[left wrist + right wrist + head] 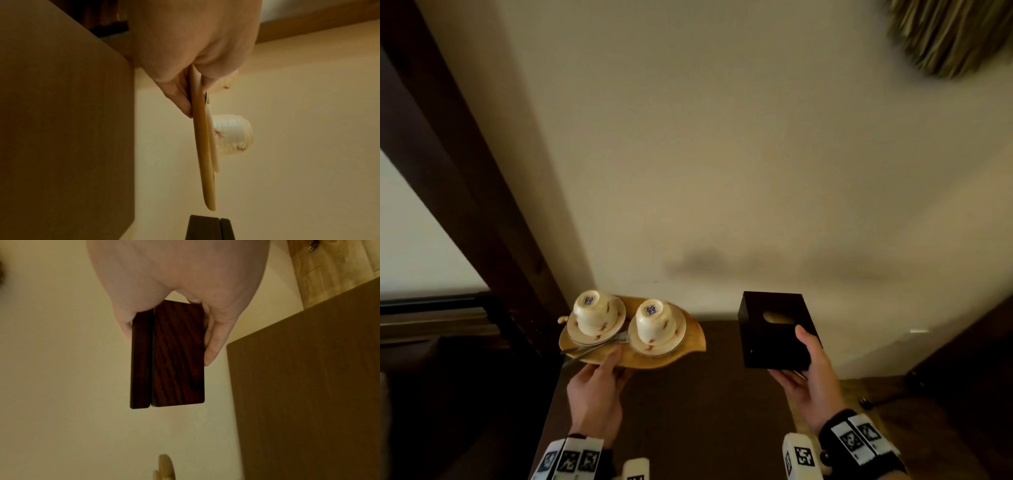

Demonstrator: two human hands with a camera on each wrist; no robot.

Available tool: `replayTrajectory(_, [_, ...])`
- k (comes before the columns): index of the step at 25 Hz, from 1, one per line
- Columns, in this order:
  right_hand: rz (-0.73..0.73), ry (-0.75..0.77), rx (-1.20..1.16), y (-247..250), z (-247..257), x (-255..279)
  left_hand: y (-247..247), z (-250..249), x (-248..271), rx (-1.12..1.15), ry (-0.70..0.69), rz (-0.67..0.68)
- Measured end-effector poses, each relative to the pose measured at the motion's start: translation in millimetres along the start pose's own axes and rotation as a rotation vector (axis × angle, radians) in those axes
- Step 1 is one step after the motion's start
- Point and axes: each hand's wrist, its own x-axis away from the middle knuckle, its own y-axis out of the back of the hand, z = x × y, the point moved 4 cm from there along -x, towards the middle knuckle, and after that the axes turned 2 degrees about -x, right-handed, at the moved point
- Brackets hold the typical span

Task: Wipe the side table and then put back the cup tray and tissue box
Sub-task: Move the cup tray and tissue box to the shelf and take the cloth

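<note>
While both hands hover over the bench (688, 411), cup tray (671, 356) & tissue box (774, 332) aloft
Left hand (594, 394) pinches tray edge w/ fragile loose cups (654, 322); right hand (810, 377) grips rigid box underneath

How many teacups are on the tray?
2. One upside-down teacup sits on its saucer at the tray's left end, the other teacup on a saucer right beside it.

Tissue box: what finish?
Dark reddish-brown wood grain on the tissue box, clearest in the right wrist view.
</note>
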Motion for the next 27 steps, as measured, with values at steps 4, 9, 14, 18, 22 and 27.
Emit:
replayTrajectory(4, [-0.025,0.084,-0.012,14.9,35.9,21.8,-45.2,-10.2,15.3,-0.022,0.020,0.175])
replayTrajectory(9, [-0.174,0.182,-0.116,71.0,69.5,59.3,-108.2,4.6,50.8,-0.150,0.077,0.360])
replayTrajectory(14, [-0.364,0.264,-0.227,161.7,95.8,101.7,-168.4,52.9,94.1,-0.251,0.118,0.519])
replayTrajectory(18, [-0.468,0.327,-0.314,251.9,116.1,140.9,-217.9,107.5,148.0,-0.315,0.117,0.664])
replayTrajectory(22, [-0.566,0.403,-0.337,360.5,133.7,186.2,-272.8,184.9,218.6,-0.418,0.121,0.814])
replayTrajectory(27, [-0.702,0.462,-0.410,512.5,158.2,231.7,-335.2,300.2,321.9,-0.474,0.180,0.867])
